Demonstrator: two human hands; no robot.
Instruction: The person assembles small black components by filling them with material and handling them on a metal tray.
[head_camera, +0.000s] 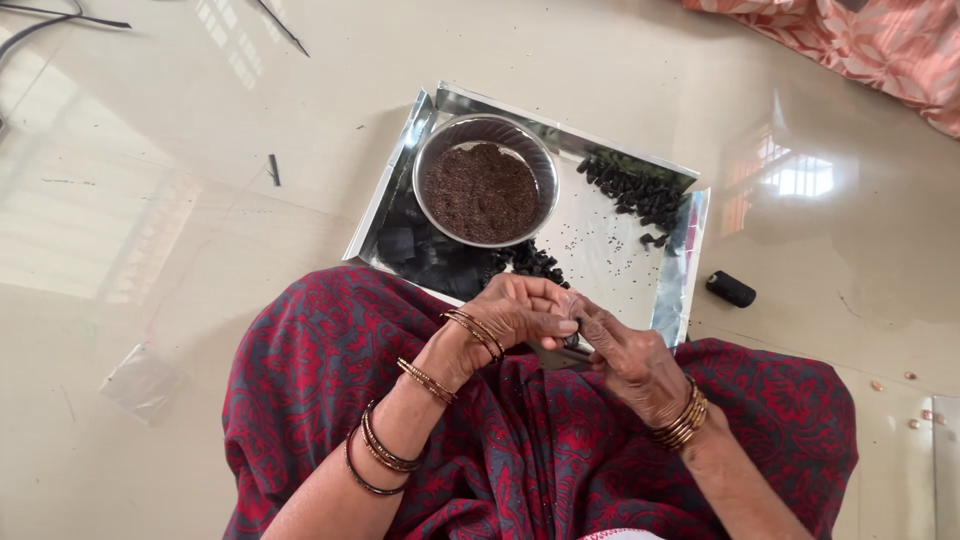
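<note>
Over the lap, just short of the steel tray (672, 300) so bits drop near its bowl (430, 160) of brown seeds (482, 192), the left hand (515, 312) and right hand (622, 352) meet, each grip pinched shut on a small dark pod (573, 340).

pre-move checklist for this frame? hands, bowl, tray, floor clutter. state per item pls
1. Left hand and right hand meet over the lap, fingertips together on something small: ok; what they pinch: cannot tell.
2. Round steel bowl of dark brown granules sits upright on the tray, not tipped: ok.
3. Shiny rectangular metal tray lies flat on the floor, near edge against the lap: ok.
4. Pile of small black rolled pieces stays inside the tray's far right corner: ok; loose specks scattered on the tray: not ok.
5. Small black cylinder lies on the glossy floor, off the tray: not ok.
</note>
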